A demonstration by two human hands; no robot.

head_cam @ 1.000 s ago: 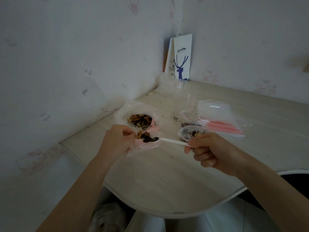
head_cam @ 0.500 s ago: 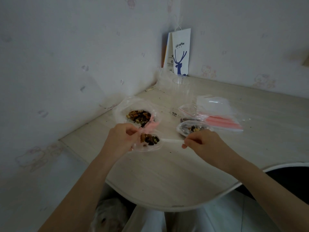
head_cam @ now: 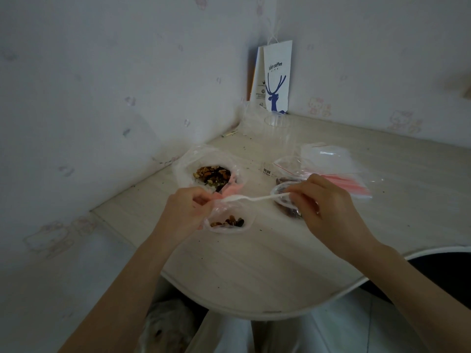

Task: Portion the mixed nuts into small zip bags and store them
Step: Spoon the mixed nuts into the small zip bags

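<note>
My left hand (head_cam: 187,211) pinches the pink-edged mouth of a small clear zip bag (head_cam: 229,221) that hangs onto the table with some mixed nuts in its bottom. My right hand (head_cam: 322,208) holds the handle of a white plastic spoon (head_cam: 252,198); its empty bowl lies level over the bag's mouth. Behind them sits a large open clear bag of mixed nuts (head_cam: 211,174). A filled small bag (head_cam: 286,202) lies partly under my right hand.
A stack of empty zip bags with red strips (head_cam: 328,169) lies to the right. A clear plastic cup (head_cam: 276,126) and a white paper coffee bag with a blue deer (head_cam: 276,77) stand in the wall corner. The table's curved front edge (head_cam: 254,312) is near me.
The nuts went from the spoon into the small bag. The spoon came out empty and rose over the bag's mouth, and the bag now hangs lower with the nuts at its bottom.
</note>
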